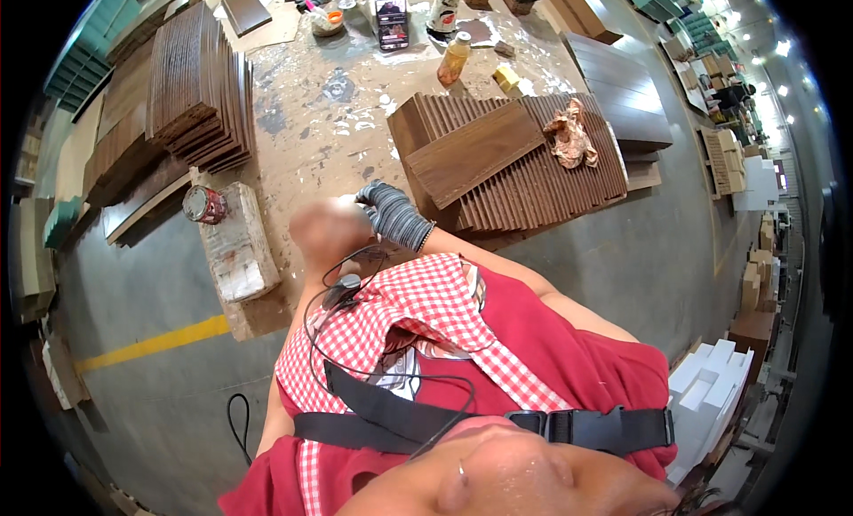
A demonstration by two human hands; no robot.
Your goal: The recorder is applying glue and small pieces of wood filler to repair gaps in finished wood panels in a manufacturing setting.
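My left hand (327, 234) is bare and blurred at the near edge of the worktable (302, 152), so its fingers cannot be made out. Right beside it, my right hand (394, 216) wears a grey striped knit glove with its fingers curled in. A small whitish patch (346, 203) shows where the two hands meet; its kind is too smeared to tell. To the right of my gloved hand, a brown wooden board (475, 154) lies across a fanned row of brown boards (533, 192). A crumpled pinkish cloth (570, 134) rests on that row.
Stacked brown panels (182, 81) stand at the left. A red-labelled can (204, 205) sits on a paint-smeared block (238, 250). Farther back are a phone (391, 23), a bottle (453, 59), a white can (443, 14), a yellow block (506, 78) and an orange-filled bowl (329, 21).
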